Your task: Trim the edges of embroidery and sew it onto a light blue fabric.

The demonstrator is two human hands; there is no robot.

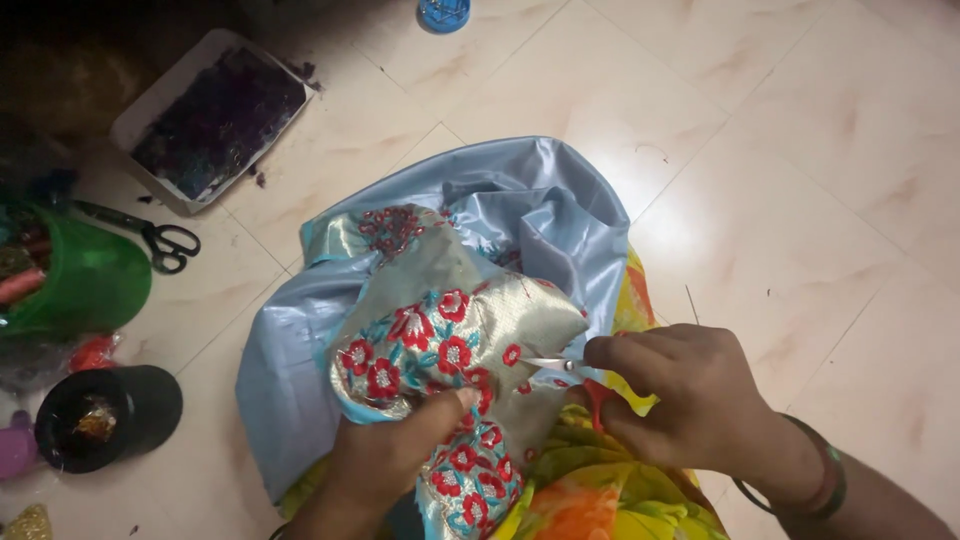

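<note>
Head view, looking down at a cream tiled floor (800, 150). Left hand (385, 460) closed on the embroidered fabric (450, 350), thumb pressed flat on top near a red flower, fingers tucked beneath and hidden. Fabric: golden-beige ground with red flowers and teal leaves, bunched and held up over the lap, near the lower centre of the view. Underneath and behind, a light blue satin cloth (540, 210), crumpled, spreading up and left onto the floor. Right hand (680, 395) closed around small scissors (560, 365): red handle partly visible below the fingers, slim silver blades pointing left, tips touching the embroidered surface beside a red flower. Whether the blades stand parted or together: cannot tell. Green and red bangles (825, 485) on the right wrist. Yellow and orange floral garment (600, 495) on the lap, below both hands. To the upper left, well apart from the hands: a shallow white tray (150, 95) filled with dark scraps. Just below it, large black-handled scissors (150, 235) lying flat on the floor. At the left edge, a green plastic container (95, 285) on its side. Below that, a black round cup (105, 415), also tipped. At the top edge, a small blue round item (443, 14), partly cut off.
</note>
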